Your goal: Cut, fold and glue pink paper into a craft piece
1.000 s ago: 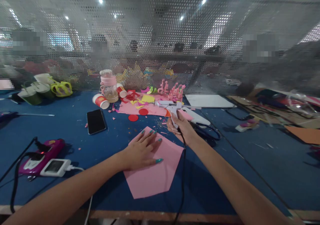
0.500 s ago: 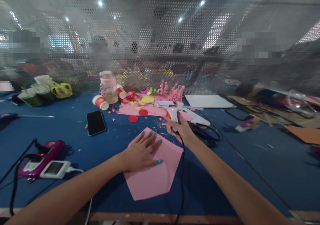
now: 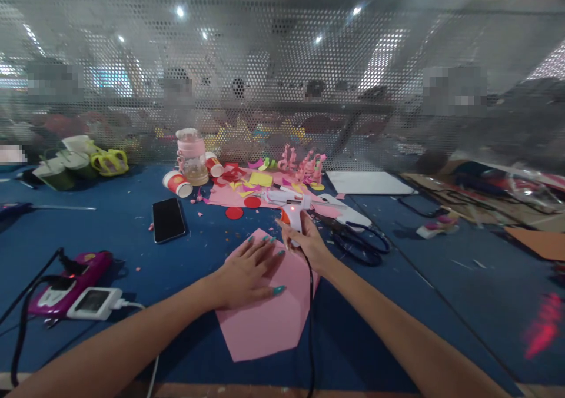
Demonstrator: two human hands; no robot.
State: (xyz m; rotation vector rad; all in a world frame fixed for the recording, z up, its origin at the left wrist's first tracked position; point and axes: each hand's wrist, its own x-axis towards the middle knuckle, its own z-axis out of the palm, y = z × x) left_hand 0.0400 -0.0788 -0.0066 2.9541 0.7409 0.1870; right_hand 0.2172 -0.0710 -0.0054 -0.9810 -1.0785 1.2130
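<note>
The left hand (image 3: 247,271) lies flat with fingers spread on the pink paper sheet (image 3: 269,304) at the frame's lower centre, pinning it to the blue table (image 3: 132,251). The right hand (image 3: 306,242) is closed around the handle of a white hot glue gun (image 3: 289,206) just above the sheet's upper edge, nozzle pointing left. The risk, as I judge it: hot glue could drip onto the nearby spread fingertips, or the trailing black cord (image 3: 310,327) crossing the sheet could drag it askew. Scissors (image 3: 362,245) lie right of the gun.
</note>
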